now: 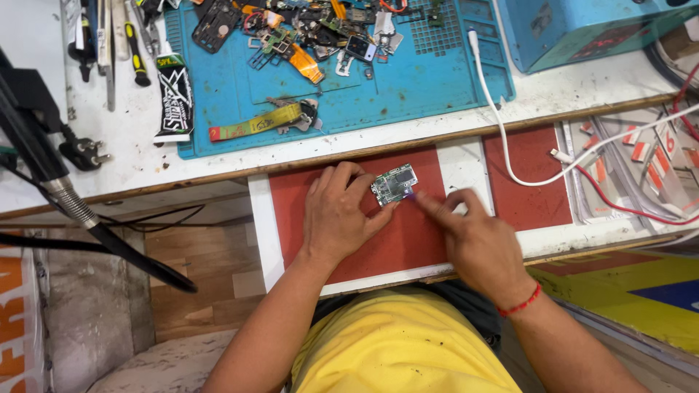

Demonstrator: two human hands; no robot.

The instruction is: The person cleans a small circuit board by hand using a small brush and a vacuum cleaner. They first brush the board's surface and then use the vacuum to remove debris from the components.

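A white workbench (131,138) with a wooden edge stands over wood-panelled floor (196,255).

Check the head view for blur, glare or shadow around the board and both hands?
Head view: even, soft light, no hard shadows. The small circuit board is sharp enough to see its parts, with no glare. The left hand is crisp; the right hand is slightly smeared at the fingertips. The blue mat is evenly lit; straight edges bow a little toward the frame borders.

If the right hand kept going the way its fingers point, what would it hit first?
Probably the small circuit board held by the left hand; the right hand points up-left, fingertips nearly at its lower right edge.
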